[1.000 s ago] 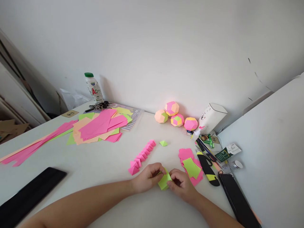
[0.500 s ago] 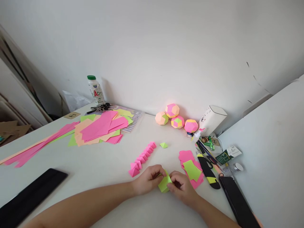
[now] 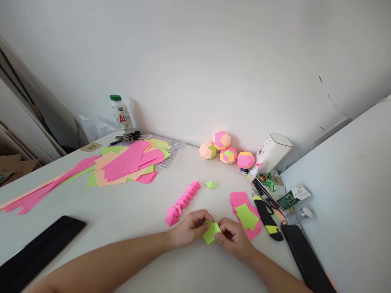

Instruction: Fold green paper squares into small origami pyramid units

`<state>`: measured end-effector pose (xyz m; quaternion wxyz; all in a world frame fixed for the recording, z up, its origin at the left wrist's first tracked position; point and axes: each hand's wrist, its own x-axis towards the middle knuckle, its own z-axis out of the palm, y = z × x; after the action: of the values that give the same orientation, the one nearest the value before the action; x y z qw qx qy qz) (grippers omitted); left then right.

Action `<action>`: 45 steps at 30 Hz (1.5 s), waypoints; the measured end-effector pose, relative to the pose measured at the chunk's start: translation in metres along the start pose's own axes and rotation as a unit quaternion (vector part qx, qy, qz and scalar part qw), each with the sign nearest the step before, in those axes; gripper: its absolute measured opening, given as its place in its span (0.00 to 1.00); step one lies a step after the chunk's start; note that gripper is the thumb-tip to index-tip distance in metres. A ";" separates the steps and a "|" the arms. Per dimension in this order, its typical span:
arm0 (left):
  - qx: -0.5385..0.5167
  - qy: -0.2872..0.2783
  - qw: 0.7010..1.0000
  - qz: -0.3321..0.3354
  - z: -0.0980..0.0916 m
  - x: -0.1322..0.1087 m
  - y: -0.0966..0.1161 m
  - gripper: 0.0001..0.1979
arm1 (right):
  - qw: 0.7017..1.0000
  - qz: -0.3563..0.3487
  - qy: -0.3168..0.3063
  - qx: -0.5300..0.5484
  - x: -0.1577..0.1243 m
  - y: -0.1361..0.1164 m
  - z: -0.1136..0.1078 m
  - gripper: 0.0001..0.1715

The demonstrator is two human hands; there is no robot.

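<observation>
A green piece of paper [image 3: 211, 234] is held between my two hands at the front of the table. My left hand [image 3: 192, 228] pinches its left side with thumb and fingers. On the right side, my right hand [image 3: 234, 238] grips the edge, thumb on top. Beyond my left hand runs a slanting row of folded pink paper pieces [image 3: 182, 201]. One small folded green piece [image 3: 210, 185] lies by itself past the row's far end. Right of my right hand are pink paper sheets [image 3: 240, 199] with a green sheet [image 3: 247, 217] on top.
Several paper balls [image 3: 221, 140] sit by the wall near a white box [image 3: 274, 152]. A cutter knife [image 3: 269, 219], scissors, pens and a black phone [image 3: 305, 256] line the right side. At left are a heap of coloured paper [image 3: 124, 162], a bottle [image 3: 122, 116] and a black object [image 3: 42, 248].
The green paper between my hands now looks flatter, with its upper edge pressed down under my fingers. Both hands stay in nearly the same place.
</observation>
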<state>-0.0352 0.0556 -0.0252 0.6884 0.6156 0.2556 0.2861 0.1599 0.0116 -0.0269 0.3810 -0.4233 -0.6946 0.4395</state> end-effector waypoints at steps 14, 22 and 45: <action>-0.019 0.005 1.000 0.011 -0.002 0.001 -0.004 0.18 | 0.995 0.081 0.007 0.064 -0.001 -0.002 0.000 0.15; -0.072 -0.026 0.997 -0.018 0.000 0.000 -0.001 0.19 | 0.988 0.117 0.016 0.097 -0.001 0.000 -0.002 0.13; 0.137 -0.021 0.990 0.030 0.000 0.000 -0.006 0.18 | 0.984 0.115 0.066 0.117 -0.002 0.004 -0.001 0.09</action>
<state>-0.0347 0.0553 -0.0310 0.5940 0.7171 0.2594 0.2563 0.1620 0.0110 -0.0305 0.4196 -0.4806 -0.5585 0.5301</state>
